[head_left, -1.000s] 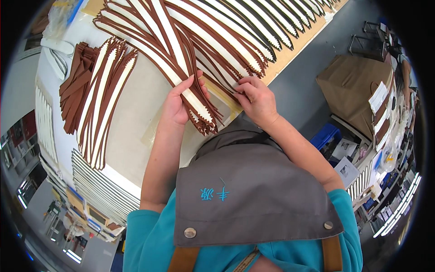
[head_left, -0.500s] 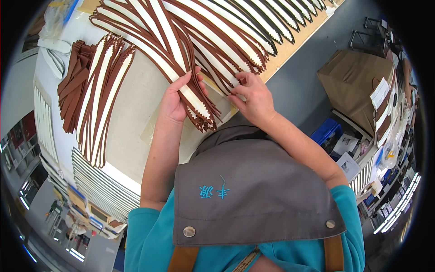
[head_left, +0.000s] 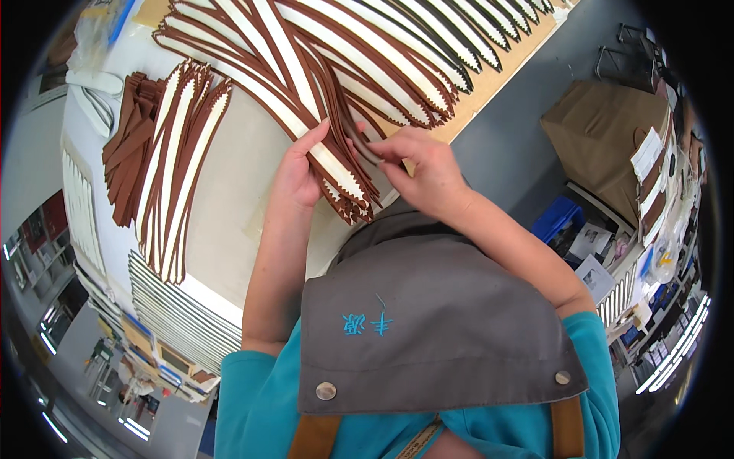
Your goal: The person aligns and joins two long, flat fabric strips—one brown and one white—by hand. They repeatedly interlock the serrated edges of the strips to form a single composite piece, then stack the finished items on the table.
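Note:
A bundle of brown leather-like strips with white faces and zigzag-cut ends lies across my left hand. The thumb presses on the top strip, and the fingers pass beneath the bundle, mostly hidden. Right of it, my right hand pinches the near end of one thin brown strip between thumb and fingers. That strip bends away from the bundle's right side. Beyond both hands, more brown-and-white strips are fanned out on the table.
At the left of the table lie another brown-and-white bundle and plain brown strips. Black-edged white strips line the far right edge. A large brown covered box and a blue bin stand to the right.
My right hand has drawn back slightly from the fanned strips towards the bundle. A strip end now shows between its fingers. My left hand keeps its hold on the bundle.

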`<state>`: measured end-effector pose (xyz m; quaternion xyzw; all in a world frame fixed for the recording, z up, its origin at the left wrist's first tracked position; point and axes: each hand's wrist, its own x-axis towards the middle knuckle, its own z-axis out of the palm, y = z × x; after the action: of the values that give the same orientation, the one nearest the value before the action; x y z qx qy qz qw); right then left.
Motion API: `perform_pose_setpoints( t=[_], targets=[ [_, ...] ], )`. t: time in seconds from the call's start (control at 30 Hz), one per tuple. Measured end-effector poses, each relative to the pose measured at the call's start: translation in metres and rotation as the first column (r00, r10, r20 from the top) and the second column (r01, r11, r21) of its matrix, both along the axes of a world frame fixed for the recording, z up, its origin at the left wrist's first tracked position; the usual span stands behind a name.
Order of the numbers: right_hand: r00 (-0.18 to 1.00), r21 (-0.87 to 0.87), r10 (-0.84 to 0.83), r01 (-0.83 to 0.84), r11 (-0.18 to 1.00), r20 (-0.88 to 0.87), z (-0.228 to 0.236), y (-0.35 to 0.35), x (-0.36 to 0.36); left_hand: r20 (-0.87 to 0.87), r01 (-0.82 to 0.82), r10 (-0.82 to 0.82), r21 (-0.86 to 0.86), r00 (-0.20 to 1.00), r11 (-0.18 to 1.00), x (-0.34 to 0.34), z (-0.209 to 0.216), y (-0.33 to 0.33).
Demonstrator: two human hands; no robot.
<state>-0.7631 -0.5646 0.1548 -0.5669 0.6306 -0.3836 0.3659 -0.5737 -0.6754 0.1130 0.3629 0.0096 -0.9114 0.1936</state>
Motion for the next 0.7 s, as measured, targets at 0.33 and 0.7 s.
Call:
perform_pose_setpoints(
  t=[0.33, 0.7],
  targets=[
    [0.973, 0.274, -0.161, 0.111, 0.955, 0.168, -0.008, 0.011, -0.01, 0.092, 0.018, -0.01, -0.084, 0.996, 0.996, 0.009, -0.003, 0.002],
    [0.909, 0.325, 0.057, 0.089, 0.942, -0.414, -0.037, 0.012, -0.022, 0.18, -0.004, 0.014, -0.055, 0.983, 0.998, 0.006, 0.005, 0.003]
  ],
)
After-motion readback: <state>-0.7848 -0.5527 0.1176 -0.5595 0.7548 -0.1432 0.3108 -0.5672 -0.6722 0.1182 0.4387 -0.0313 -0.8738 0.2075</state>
